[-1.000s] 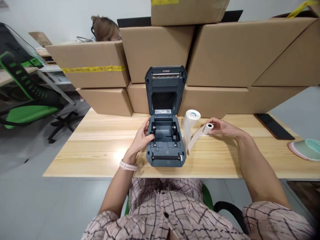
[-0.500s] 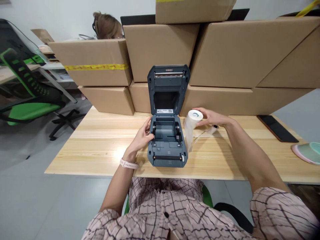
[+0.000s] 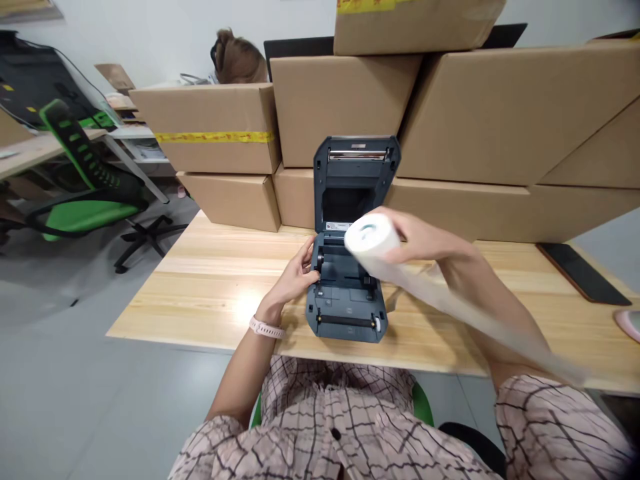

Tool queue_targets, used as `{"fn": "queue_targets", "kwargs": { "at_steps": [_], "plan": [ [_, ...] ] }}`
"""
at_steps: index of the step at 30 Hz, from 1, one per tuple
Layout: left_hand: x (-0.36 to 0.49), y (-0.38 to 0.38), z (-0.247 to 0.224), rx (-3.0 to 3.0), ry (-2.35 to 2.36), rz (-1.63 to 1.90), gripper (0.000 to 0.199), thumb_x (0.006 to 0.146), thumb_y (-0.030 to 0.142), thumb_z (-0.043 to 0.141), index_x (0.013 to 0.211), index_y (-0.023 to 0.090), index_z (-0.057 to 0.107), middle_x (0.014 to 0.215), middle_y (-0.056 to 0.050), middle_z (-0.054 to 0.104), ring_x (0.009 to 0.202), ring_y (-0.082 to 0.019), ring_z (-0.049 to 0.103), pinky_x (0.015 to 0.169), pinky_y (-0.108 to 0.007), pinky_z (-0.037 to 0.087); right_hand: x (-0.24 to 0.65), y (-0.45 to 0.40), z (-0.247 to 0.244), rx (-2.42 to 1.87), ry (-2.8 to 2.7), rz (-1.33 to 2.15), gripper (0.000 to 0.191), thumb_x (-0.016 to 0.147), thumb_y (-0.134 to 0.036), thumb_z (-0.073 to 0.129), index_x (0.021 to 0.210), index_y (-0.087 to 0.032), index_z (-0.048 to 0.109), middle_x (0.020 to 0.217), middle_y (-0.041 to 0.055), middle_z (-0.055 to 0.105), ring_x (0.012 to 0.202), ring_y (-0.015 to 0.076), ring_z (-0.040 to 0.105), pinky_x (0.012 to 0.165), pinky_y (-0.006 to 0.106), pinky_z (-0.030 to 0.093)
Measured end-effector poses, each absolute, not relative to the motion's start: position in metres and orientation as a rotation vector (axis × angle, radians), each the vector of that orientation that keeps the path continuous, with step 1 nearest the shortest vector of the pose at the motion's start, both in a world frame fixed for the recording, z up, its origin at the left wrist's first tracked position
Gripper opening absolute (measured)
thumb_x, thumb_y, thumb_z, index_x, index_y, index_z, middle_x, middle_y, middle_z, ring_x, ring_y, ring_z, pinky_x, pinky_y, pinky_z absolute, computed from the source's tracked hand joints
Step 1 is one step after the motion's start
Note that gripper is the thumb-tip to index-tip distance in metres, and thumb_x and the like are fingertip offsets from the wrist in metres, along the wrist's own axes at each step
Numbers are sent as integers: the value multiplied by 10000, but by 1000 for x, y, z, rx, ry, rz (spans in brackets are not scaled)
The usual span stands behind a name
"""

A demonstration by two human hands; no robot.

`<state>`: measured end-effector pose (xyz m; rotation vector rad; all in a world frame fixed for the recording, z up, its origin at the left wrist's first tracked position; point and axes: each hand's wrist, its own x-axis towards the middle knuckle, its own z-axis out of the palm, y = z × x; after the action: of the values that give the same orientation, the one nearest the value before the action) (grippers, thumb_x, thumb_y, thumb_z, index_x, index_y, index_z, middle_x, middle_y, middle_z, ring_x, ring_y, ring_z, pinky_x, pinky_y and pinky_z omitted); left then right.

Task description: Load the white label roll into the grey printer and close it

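Note:
A dark grey label printer [image 3: 345, 287] stands on the wooden table with its lid raised, its inner bay and front roller showing. My left hand [image 3: 296, 272] grips the printer's left side wall, thumb over the rim and fingers along the outside. Above the right part of the bay, my right hand [image 3: 417, 237] holds a white label roll [image 3: 369, 233], tilted and slightly blurred. A long loose strip [image 3: 480, 313] trails from the roll to the right, passing over my right forearm. The smaller roll on the table is hidden now.
Stacked cardboard boxes [image 3: 345, 107] wall off the table's back edge, close behind the raised lid. A black phone [image 3: 583, 272] lies at the right, near a pink-rimmed object [image 3: 627, 323]. A person's head [image 3: 240, 59] shows behind the boxes; a green chair [image 3: 90, 207] stands left.
My right hand has lifted the label roll off the table and carried it left, over the printer. Its loose strip has swung out to the right. My left hand stays on the printer.

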<state>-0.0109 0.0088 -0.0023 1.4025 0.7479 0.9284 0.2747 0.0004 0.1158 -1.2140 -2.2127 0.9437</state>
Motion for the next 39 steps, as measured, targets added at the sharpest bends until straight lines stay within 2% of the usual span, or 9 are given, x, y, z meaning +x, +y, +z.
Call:
{"fn": "queue_targets", "kwargs": {
  "at_steps": [7, 12, 16, 20, 23, 26, 30, 34, 39],
  "plan": [
    [-13, 11, -4, 1443, 730, 912, 1087, 717, 180, 673, 1676, 201, 164, 1686, -169, 358, 1508, -345, 429, 1228, -504, 372, 215, 32, 104, -1319, -2820, 668, 713, 724, -639, 757, 1278, -214, 610, 1263, 132, 714, 1055, 347, 687, 848, 414, 513],
    [-14, 11, -4, 1440, 723, 913, 1071, 742, 181, 658, 1680, 207, 144, 1696, -151, 343, 1525, -324, 415, 1247, -483, 353, 207, 35, 81, -1390, -2899, 615, 707, 744, -662, 747, 1277, -208, 649, 1228, 146, 744, 1062, 370, 709, 821, 422, 532],
    [-12, 10, -4, 1432, 724, 924, 1072, 726, 182, 678, 1674, 191, 177, 1692, -160, 349, 1523, -333, 417, 1256, -493, 342, 217, 26, 84, -1240, -2827, 625, 657, 817, -613, 714, 1339, -222, 643, 1362, 131, 701, 1195, 362, 675, 922, 445, 531],
    [-10, 8, -2, 1407, 734, 948, 1014, 721, 173, 685, 1647, 200, 273, 1664, -150, 402, 1489, -331, 464, 1245, -489, 364, 236, 14, 105, -1050, -2369, 527, 278, 935, -488, 628, 1010, -244, 739, 1032, 56, 780, 933, 248, 719, 831, 394, 554],
    [-10, 8, -2, 1408, 738, 966, 976, 734, 176, 692, 1633, 215, 313, 1651, -141, 425, 1475, -323, 481, 1240, -475, 375, 246, 13, 122, -1055, -1840, 124, 272, 991, -467, 570, 854, -264, 689, 873, 32, 708, 836, 214, 670, 809, 399, 558],
    [-11, 8, -3, 1419, 735, 971, 947, 744, 177, 700, 1621, 220, 345, 1639, -139, 445, 1468, -320, 489, 1237, -470, 381, 254, 27, 134, -1049, -1589, -181, 256, 999, -501, 572, 1107, -293, 674, 1145, 61, 688, 1065, 238, 640, 964, 447, 543],
    [-13, 9, -2, 1445, 740, 967, 923, 736, 184, 710, 1601, 212, 386, 1619, -144, 472, 1461, -323, 496, 1236, -491, 379, 261, 67, 142, -1111, -1677, -132, 457, 991, -608, 555, 1395, -396, 532, 1498, 23, 561, 1406, 272, 484, 1168, 495, 422],
    [-13, 10, -2, 1451, 761, 949, 946, 732, 197, 709, 1612, 196, 360, 1641, -161, 437, 1467, -327, 488, 1229, -490, 383, 258, 89, 143, -1137, -1764, 159, 540, 1017, -703, 394, 1393, -347, 546, 1456, 38, 613, 1382, 286, 547, 1177, 517, 411],
    [-14, 9, -4, 1442, 769, 932, 960, 741, 247, 747, 1617, 227, 355, 1664, -146, 407, 1479, -344, 471, 1237, -503, 364, 244, 35, 130, -1016, -1694, 171, 462, 1063, -627, 349, 1349, -351, 585, 1397, 20, 650, 1349, 258, 578, 1190, 487, 406]
  ]
}}
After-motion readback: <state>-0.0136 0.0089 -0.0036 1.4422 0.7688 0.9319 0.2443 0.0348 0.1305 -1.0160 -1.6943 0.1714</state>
